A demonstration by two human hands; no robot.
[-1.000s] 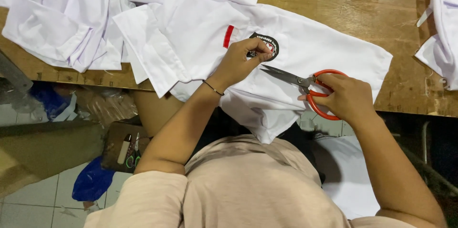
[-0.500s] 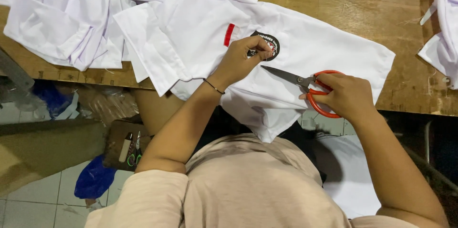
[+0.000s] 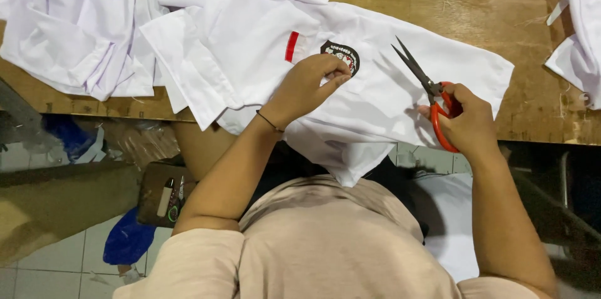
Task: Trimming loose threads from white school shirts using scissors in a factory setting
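Observation:
A white shirt (image 3: 388, 95) lies spread on the wooden table (image 3: 501, 5), part of it hanging over the near edge. It carries a small red strip (image 3: 292, 46) and a dark round badge (image 3: 343, 55). My left hand (image 3: 307, 86) rests on the shirt, fingertips pinching the cloth at the badge's lower edge. My right hand (image 3: 466, 120) grips red-handled scissors (image 3: 432, 95), blades slightly apart and pointing up-left above the shirt, clear of the badge.
More white garments (image 3: 81, 30) are piled at the table's left, and another white piece (image 3: 579, 36) lies at the right edge. Loose thread bits litter the wood. Below the table are a brown box (image 3: 159, 195) with small tools and blue cloth (image 3: 128, 242) on the tiled floor.
My right hand has swung the scissors away from the badge, so the blades now point up-left. My left hand stays pinched at the badge.

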